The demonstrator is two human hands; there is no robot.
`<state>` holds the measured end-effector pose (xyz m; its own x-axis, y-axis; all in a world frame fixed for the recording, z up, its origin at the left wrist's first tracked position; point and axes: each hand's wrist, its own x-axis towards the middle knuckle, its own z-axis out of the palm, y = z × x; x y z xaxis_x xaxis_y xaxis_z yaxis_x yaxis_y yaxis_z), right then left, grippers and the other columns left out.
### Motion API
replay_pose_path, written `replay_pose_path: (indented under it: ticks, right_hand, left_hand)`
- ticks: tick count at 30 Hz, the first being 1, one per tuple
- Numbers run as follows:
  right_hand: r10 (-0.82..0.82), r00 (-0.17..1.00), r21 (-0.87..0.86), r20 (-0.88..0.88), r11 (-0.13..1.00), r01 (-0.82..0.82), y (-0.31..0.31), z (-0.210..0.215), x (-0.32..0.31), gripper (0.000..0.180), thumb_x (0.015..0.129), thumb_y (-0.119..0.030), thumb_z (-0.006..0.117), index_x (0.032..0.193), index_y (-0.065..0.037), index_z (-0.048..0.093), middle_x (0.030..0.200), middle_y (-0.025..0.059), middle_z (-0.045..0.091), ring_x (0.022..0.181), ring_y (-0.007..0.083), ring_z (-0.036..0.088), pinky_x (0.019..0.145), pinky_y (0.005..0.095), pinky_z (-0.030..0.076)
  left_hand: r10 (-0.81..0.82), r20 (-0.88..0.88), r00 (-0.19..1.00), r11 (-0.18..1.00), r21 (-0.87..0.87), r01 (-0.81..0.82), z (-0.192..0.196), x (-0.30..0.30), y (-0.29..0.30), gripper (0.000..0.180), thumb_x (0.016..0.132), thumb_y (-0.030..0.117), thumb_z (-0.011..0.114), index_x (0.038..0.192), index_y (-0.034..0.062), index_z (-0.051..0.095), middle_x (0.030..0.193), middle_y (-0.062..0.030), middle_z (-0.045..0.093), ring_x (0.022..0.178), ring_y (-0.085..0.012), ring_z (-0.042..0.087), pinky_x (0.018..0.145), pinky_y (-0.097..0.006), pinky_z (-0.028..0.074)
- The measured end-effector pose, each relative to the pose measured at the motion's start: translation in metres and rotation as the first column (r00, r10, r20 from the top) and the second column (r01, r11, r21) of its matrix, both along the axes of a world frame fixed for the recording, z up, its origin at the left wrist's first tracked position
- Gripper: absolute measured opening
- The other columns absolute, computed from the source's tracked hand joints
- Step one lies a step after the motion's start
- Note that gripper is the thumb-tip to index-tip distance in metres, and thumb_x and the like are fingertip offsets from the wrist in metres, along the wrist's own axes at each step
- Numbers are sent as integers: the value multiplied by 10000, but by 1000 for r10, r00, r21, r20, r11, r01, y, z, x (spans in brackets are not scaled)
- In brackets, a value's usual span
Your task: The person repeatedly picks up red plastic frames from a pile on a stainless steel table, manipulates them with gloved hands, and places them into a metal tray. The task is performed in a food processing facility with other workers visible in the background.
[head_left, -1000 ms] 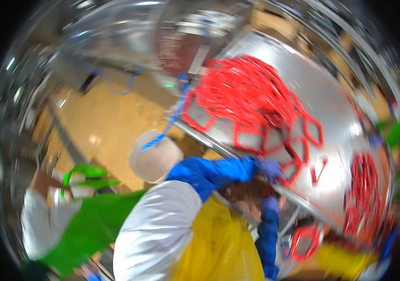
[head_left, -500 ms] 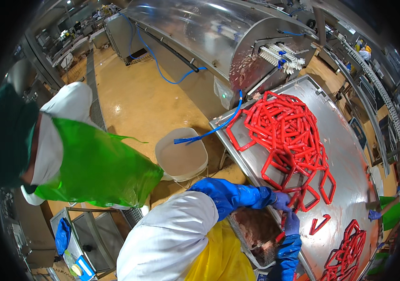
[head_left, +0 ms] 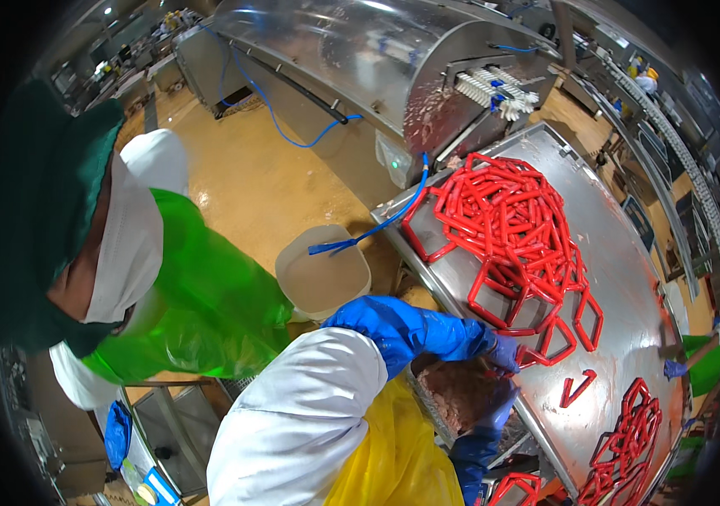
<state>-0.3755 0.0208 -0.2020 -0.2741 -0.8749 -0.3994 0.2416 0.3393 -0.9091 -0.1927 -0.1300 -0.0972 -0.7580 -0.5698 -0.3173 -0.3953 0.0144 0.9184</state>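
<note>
A long chain of red sausage links (head_left: 507,223) lies heaped on the steel table (head_left: 630,287). My left hand (head_left: 502,352), in a blue glove below a white sleeve, reaches across to the table's near edge and closes on the end link there. Just below it, my right hand (head_left: 495,403), also blue-gloved, hovers over a tub of pink minced meat (head_left: 454,395); its grip is hidden. A single V-shaped red piece (head_left: 577,389) lies apart on the table. I wear a yellow apron (head_left: 394,455).
A co-worker in a green apron (head_left: 200,295), white mask and green cap stands close at my left. A beige bucket (head_left: 322,274) with a blue hose (head_left: 377,223) sits on the floor. More red links (head_left: 630,438) lie at the table's lower right, near another person's blue glove (head_left: 674,368). The steel machine (head_left: 360,76) stands behind.
The view has swung left and down, bringing the co-worker in green close at the left. My hands stay at the table's near edge by the meat tub.
</note>
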Motion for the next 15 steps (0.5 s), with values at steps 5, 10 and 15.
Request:
replay_pose_path:
  ticks: [5,10,15]
  right_hand:
    - [-127,715,-290,-687,951,-110,-17,81,45,387,1083,-287,514,1334,-13,622,1125,226,717,1047,355,686,910,453,508]
    - [245,204,127,-948,877,-463,-21,124,37,343,1007,-173,635,1268,49,646,1152,210,724,995,330,706,861,453,539]
    - [17,926,-123,-376,990,-68,-37,86,44,250,960,-90,686,1162,56,683,1049,127,737,956,229,695,864,392,550]
  left_hand:
    - [228,-144,963,970,115,-212,1,-38,10,460,883,486,709,1090,80,770,1018,-124,773,857,-266,722,759,-434,527]
    - [-86,311,946,914,-352,199,5,-17,-29,434,859,448,727,993,37,764,895,-137,751,793,-278,696,738,-422,545]
    - [-111,301,947,941,-274,198,-9,14,-17,377,870,378,697,985,26,766,866,-151,749,780,-274,704,715,-412,538]
